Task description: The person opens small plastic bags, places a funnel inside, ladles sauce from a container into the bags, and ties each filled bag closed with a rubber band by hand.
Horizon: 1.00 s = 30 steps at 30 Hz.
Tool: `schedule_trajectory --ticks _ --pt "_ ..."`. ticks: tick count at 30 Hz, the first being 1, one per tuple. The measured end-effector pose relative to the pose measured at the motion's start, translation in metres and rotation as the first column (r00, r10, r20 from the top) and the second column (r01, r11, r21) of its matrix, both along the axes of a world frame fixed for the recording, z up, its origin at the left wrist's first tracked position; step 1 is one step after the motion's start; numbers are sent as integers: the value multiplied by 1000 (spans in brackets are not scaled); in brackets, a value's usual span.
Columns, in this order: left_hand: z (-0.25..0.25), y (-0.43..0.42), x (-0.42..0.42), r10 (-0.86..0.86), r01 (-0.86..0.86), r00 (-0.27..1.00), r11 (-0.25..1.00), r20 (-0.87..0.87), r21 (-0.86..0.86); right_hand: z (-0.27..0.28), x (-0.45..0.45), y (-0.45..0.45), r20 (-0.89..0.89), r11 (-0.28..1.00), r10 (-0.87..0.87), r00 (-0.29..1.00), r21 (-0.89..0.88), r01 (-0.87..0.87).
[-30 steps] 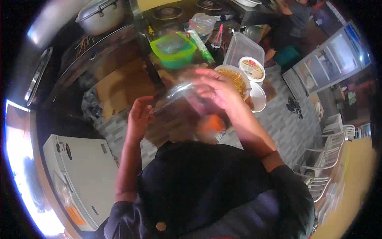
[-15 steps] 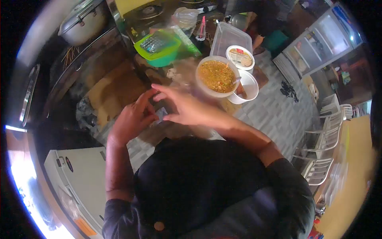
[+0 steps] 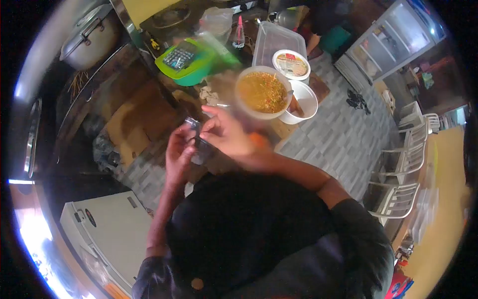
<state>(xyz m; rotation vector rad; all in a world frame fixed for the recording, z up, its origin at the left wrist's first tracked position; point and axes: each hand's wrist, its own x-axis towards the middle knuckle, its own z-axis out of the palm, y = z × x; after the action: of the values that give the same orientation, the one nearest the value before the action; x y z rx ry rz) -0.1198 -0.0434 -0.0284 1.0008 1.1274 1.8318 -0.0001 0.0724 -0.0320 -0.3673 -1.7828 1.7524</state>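
A small clear plastic bag [image 3: 202, 151] hangs between my two hands, in front of my body. My left hand [image 3: 179, 148] has its fingers closed on the bag's left side, with a shiny edge of plastic showing above the fingertips. On the other side, my right hand [image 3: 228, 135] pinches the bag near its top, its index finger pointing up and away. Just beyond the right hand stands a round clear tub [image 3: 242, 107] full of an orange-brown sauce with chopped bits. A white bucket [image 3: 304, 110] with something brown inside sits beside that tub.
A lidded white tub [image 3: 291, 65] and a clear plastic box [image 3: 279, 41] stand behind the sauce. Left of them is a green container [image 3: 191, 77] with a calculator [image 3: 180, 56] on it. A red-tipped bottle [image 3: 239, 37] stands farther back. White chairs [image 3: 396, 199] line the right.
My hands have come closer together, and the plastic is now gripped between them. My left hand has shifted right. The whole view has turned slightly.
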Motion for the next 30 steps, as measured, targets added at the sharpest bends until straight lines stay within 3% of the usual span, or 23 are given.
schedule_trajectory --ticks 3,6,9,12,13,15,19,21,25,27,30 --pt "3 9 26 199 -221 974 938 -107 -268 -18 2 -4 -26 993 -64 998 102 66" --pt "5 19 26 233 -280 945 939 -230 -199 -17 9 -6 3 992 -73 997 102 73" --pt "11 22 22 203 -251 953 944 -226 -213 -8 46 6 296 981 -100 950 188 45" --pt "-6 21 11 177 -252 953 914 -245 -317 -16 95 25 663 958 -211 718 287 17" --pt "-10 21 10 170 -244 956 915 -240 -323 -24 110 28 669 959 -213 712 283 21" --pt "-20 22 9 169 -292 885 927 -433 -236 -50 136 32 697 841 -411 587 538 -51" --pt "-30 27 14 156 -289 837 940 -525 -182 -86 159 22 743 856 -431 513 516 -29" --pt "-21 27 17 97 -313 748 924 -657 -219 -96 159 18 764 876 -409 499 482 -20" --pt "-22 28 23 22 -247 797 924 -603 -293 -132 163 20 824 880 -376 424 460 -114" --pt "-21 29 27 12 -235 805 924 -593 -301 -148 162 24 733 826 -434 524 556 -93" --pt "-35 29 23 -31 -201 841 909 -540 -366 -129 156 21 691 851 -440 573 525 19"
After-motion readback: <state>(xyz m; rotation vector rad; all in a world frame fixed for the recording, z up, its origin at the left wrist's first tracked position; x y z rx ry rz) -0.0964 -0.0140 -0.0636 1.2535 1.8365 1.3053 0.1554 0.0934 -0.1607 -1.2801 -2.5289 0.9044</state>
